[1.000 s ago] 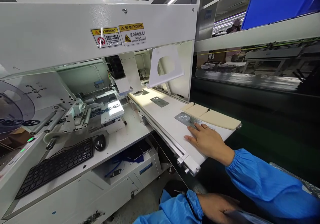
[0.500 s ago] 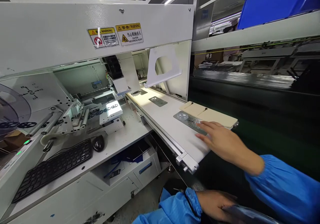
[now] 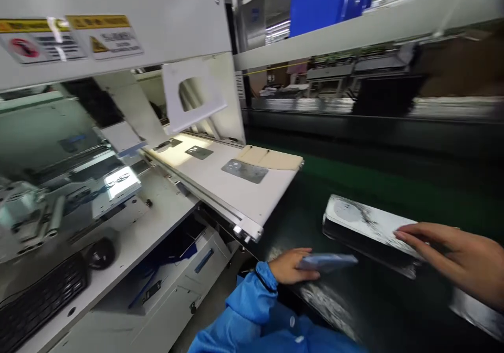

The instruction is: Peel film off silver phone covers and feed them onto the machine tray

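Observation:
My left hand [image 3: 292,266] is closed on the end of a thin, bluish flat panel [image 3: 328,261], seen nearly edge-on. To its right, my right hand [image 3: 459,256] has thumb and forefinger together at the near right end of a stack of phone back panels [image 3: 368,221]. The top sheet of that stack is whitish with dark streaks and a round camera area. A grey phone back panel [image 3: 244,171] with camera holes lies flat on the white conveyor belt [image 3: 232,198], apart from both hands.
Farther along the belt lies another panel [image 3: 199,152], near the lit machine opening. A cream guide plate [image 3: 271,157] borders the belt's end. At left are a keyboard [image 3: 47,290] and a mouse [image 3: 101,253]. Another wrapped stack [image 3: 478,311] lies at lower right. A blue bin [image 3: 331,4] is overhead.
The view has swung right. My right hand has left the panel on the conveyor and moved to the stack at right. My left hand still holds the bluish panel.

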Tool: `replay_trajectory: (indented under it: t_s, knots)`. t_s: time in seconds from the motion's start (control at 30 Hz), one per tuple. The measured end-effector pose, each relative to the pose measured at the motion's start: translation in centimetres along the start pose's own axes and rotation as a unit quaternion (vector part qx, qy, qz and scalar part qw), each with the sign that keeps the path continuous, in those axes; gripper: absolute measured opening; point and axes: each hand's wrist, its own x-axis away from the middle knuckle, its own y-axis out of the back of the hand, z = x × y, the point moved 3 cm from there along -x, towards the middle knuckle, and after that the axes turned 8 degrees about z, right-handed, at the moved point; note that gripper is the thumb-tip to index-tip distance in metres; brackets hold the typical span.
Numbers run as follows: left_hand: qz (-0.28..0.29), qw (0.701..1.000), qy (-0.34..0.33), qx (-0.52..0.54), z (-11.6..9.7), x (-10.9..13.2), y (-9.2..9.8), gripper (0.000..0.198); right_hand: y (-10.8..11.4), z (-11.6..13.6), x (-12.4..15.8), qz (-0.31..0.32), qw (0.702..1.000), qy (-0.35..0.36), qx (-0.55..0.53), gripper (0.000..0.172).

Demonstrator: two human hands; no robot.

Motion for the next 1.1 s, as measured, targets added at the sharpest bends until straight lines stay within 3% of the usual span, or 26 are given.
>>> replay_trajectory:
  t_s: [0.13, 0.27, 0.4, 0.5, 0.67, 0.77, 0.93, 1.1]
  knots:
    - [-0.023, 0.998, 0.006, 0.059, -0.1, 0.5, -0.2, 0.065, 1.0, 6.6, 1.2, 0.048, 0.994, -0.024, -0.099, 0.044]
    - [-0.033, 0.997, -0.03, 0.059, -1.1, 0.9, -0.2, 0.066, -0.5, 10.9, -0.5, 0.111, 0.983, 0.067, -0.132, 0.046]
    - [-0.029, 0.997, -0.047, 0.058, -1.6, 0.9, 0.0, 0.053, -2.3, 12.6, -2.9, 0.172, 0.963, 0.149, -0.142, 0.034]
    - [-0.027, 0.997, -0.036, 0.07, -1.4, 0.8, 0.0, 0.042, -2.6, 13.0, -4.3, 0.204, 0.953, 0.156, -0.159, 0.032]
    - [-0.052, 0.991, 0.009, 0.12, -0.4, 0.6, 0.3, 0.041, -2.4, 12.8, -5.4, 0.239, 0.945, 0.169, -0.147, 0.03]
    - [-0.057, 0.985, 0.011, 0.162, 0.2, 0.6, 0.3, 0.044, -2.4, 12.5, -5.3, 0.194, 0.949, 0.233, -0.087, 0.034]
    - [-0.069, 0.978, -0.018, 0.195, -0.2, 0.7, 0.2, 0.075, -3.0, 12.4, -4.1, 0.083, 0.927, 0.354, 0.093, 0.044]
    - [-0.05, 0.982, -0.063, 0.173, -1.8, 1.1, 0.4, 0.073, -2.4, 12.5, -3.5, 0.002, 0.904, 0.414, 0.104, 0.032]
